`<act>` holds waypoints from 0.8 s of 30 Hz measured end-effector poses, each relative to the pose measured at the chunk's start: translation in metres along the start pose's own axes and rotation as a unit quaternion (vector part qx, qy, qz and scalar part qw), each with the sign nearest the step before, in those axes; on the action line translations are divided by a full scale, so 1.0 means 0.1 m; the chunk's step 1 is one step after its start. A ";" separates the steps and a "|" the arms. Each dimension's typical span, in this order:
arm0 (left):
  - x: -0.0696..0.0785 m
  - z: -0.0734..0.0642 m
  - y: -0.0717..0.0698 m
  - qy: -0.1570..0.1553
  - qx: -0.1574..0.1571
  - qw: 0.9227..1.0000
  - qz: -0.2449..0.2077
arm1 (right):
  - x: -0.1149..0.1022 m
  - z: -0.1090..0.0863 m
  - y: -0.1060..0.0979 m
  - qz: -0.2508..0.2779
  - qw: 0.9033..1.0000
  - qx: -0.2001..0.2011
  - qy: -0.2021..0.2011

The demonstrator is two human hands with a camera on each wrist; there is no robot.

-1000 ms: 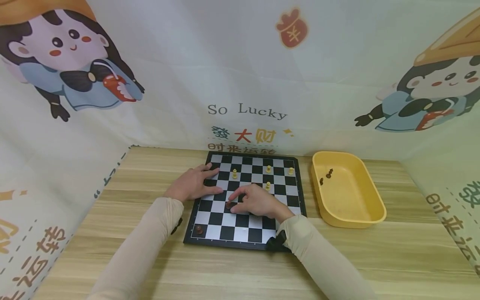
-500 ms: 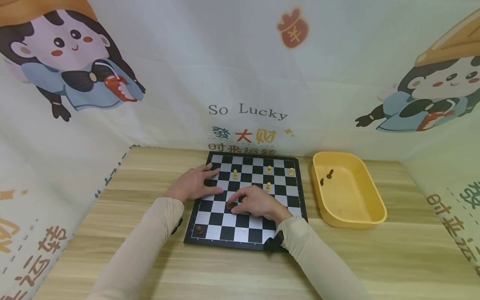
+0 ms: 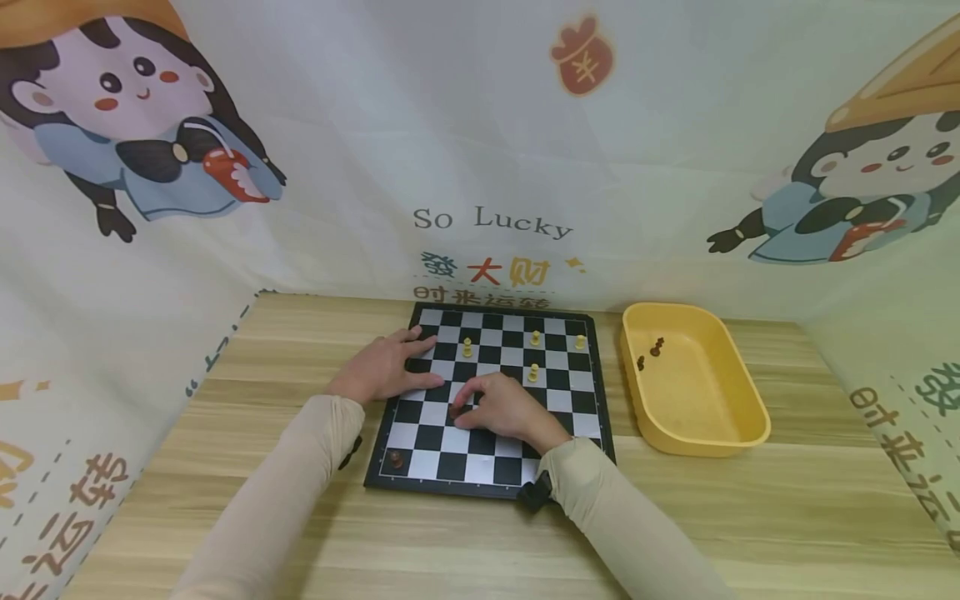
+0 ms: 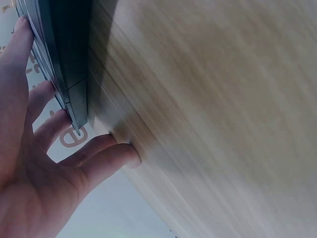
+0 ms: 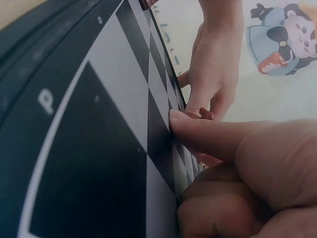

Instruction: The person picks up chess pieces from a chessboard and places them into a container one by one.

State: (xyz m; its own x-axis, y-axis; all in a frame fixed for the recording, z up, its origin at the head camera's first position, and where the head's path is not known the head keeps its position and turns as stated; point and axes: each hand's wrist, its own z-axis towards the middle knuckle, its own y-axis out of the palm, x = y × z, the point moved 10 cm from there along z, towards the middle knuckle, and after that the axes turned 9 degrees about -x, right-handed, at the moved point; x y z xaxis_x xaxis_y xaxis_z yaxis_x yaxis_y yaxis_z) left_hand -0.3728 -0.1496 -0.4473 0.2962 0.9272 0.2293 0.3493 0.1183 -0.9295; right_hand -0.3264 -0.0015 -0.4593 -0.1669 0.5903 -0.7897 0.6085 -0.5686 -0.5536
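Observation:
A black-and-white chessboard lies on the table. My left hand rests on its left edge with the fingers spread; in the left wrist view, fingertips lie along the board's dark side. Over the left middle squares, my right hand pinches a small brown chess piece between thumb and forefinger. Its top peeks out above the thumb in the right wrist view, and the rest is hidden. A second brown piece stands in the near left corner square. Several pale yellow pawns stand farther back.
A yellow plastic tub stands right of the board, with two dark chess pieces lying inside. Behind the wooden table hangs a white printed cloth, which also runs along both sides.
My right wrist has swung slightly left and toward me, while the fingertips stay at the same brown piece. The left hand keeps its place on the board.

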 end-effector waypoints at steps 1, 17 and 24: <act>0.00 0.00 0.00 0.000 -0.001 1.000 0.000 | -0.01 0.00 0.00 -0.006 1.000 0.000 0.002; 0.01 0.01 -0.01 -0.001 -0.005 1.000 0.002 | 0.01 0.00 0.01 0.011 1.000 -0.014 -0.004; 0.01 0.00 -0.01 -0.001 -0.007 1.000 -0.002 | 0.03 -0.01 0.01 0.019 1.000 -0.024 -0.007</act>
State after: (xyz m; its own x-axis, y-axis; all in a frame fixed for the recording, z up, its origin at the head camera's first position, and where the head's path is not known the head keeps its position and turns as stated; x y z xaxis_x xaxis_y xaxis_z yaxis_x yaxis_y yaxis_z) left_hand -0.3727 -0.1485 -0.4457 0.2925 0.9277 0.2318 0.3623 0.1168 -0.9247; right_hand -0.3256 0.0004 -0.4623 -0.1549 0.5606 -0.8135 0.6510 -0.5615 -0.5108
